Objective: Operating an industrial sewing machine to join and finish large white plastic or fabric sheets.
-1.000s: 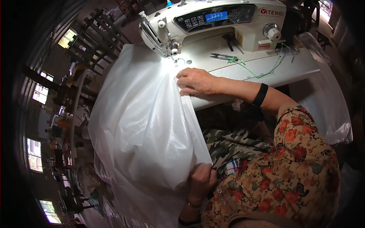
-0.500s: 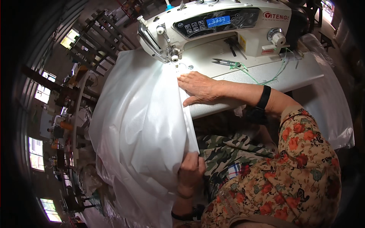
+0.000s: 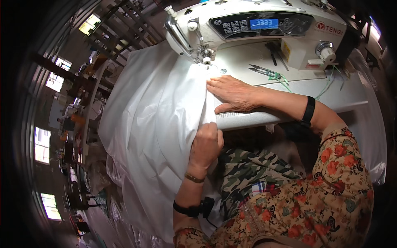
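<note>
White sheeting (image 3: 153, 120) left of my curled left hand (image 3: 205, 144), its edge gripped there, my right hand (image 3: 234, 94) flattened just ahead, fingers extended onto that edge

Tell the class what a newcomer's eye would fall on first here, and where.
The big white sheet catches the eye first, covering the left and middle of the view, below the lit end of the sewing machine at the top. Then comes the flowered shirt at lower right, with its red-orange blooms. Near the middle, the left hand grips the sheet's edge and, higher up, the right hand lies flat nearer the machine.
</note>
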Available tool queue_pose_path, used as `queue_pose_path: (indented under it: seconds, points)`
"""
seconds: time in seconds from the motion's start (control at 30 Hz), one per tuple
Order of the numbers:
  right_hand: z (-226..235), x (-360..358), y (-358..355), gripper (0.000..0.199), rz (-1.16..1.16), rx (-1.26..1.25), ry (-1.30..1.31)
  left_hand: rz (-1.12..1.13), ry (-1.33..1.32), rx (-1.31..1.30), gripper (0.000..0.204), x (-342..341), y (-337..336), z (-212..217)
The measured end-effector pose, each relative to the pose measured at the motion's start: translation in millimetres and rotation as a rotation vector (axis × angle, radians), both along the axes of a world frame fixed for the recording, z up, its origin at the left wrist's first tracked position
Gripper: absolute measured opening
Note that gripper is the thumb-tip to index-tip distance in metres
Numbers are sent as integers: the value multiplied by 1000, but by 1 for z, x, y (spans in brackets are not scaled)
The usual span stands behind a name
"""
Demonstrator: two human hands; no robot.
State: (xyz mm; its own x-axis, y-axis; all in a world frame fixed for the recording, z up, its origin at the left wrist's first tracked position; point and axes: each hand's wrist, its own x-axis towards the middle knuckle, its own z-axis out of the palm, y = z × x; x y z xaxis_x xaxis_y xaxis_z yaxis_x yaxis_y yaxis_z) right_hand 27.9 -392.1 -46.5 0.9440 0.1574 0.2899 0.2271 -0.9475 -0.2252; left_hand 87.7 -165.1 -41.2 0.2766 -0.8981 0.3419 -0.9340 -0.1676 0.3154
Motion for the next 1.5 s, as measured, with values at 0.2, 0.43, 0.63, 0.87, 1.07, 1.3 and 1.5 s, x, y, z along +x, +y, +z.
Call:
queue_pose_path:
  seconds: [0.2, 0.43, 0.63, 0.87, 1.07, 1.3, 1.5]
  points:
    - [1, -1, -1, 65, 9, 48, -23, 54, -12, 33, 13, 21, -42, 12]
    - [7, 4, 0, 45, -43, 118, 13, 72, 54, -174, 15, 48, -86, 13]
    - [8, 6, -4, 42, -70, 118, 10, 106, 207, -345, 24, 40, -76, 10]
    - [6, 3, -5, 42, -91, 160, -9, 303, 34, -362, 66, -46, 47, -61]
    - [8, 4, 2, 42, -94, 165, -54, 683, 287, -174, 46, -39, 106, -147]
    - [6, 3, 3, 42, -27, 166, -85, 534, 474, -248, 23, -29, 93, -155]
    - [4, 6, -2, 37, 14, 204, -122, 291, 1613, -568, 25, -71, 137, -70]
